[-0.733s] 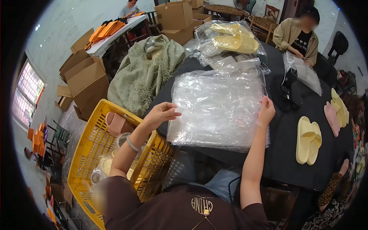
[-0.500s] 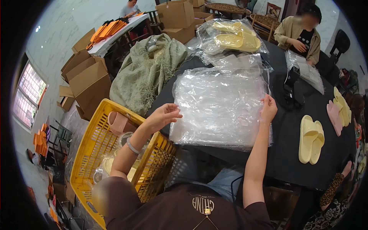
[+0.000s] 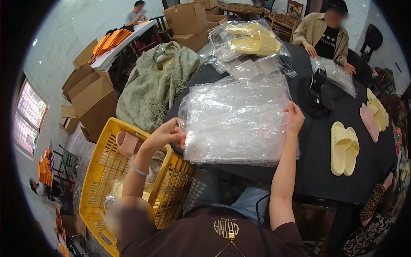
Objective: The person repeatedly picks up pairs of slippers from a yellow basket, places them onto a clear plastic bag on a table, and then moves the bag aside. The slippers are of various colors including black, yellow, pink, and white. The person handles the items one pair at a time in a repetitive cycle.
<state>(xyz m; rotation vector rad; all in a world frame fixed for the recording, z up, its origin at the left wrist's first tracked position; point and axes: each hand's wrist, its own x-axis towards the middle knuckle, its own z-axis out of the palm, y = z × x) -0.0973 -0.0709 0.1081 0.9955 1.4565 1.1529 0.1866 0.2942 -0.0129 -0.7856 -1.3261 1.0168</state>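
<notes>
A stack of clear plastic bags (image 3: 235,124) lies flat on the black-covered table in front of me. At its left edge my left hand (image 3: 171,132) is closed, thumb and fingers pinching the film. My right hand (image 3: 295,118) pinches the right edge of the bags. How many layers each hand grips cannot be made out. Just beyond the stack sit pale yellow slippers (image 3: 254,45) in clear plastic. To the right, a pair of yellow slippers (image 3: 343,150) rests unwrapped on the black cloth (image 3: 317,171).
By my left arm stands a yellow crate (image 3: 96,192) holding a pink slipper (image 3: 127,144) and wrapped pairs. A green sack (image 3: 158,81) and cardboard boxes (image 3: 92,98) are behind it. A black device (image 3: 319,92) and more slippers (image 3: 369,122) lie right; a co-worker (image 3: 327,32) handles bags (image 3: 334,75).
My left hand has gone from loosely spread beside the stack to closed on its left edge. My right hand stays at the right edge. The whole view has shifted slightly.
</notes>
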